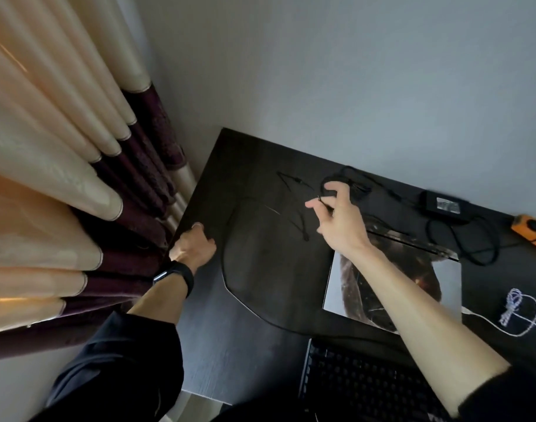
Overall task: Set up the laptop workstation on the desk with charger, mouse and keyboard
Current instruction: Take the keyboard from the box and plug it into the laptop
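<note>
Black desk [248, 300], cream curtain [47, 147] banded deep purple, orange power strip [531, 236].

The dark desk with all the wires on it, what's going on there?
A person is sorting out cables. Their right hand pinches the end of a thin black cable above the dark wooden desk, while the left hand grips the desk's left edge. The black charger brick lies by the wall near an orange power strip. The closed grey laptop with a picture on its lid and the black keyboard sit nearer the person.
</note>
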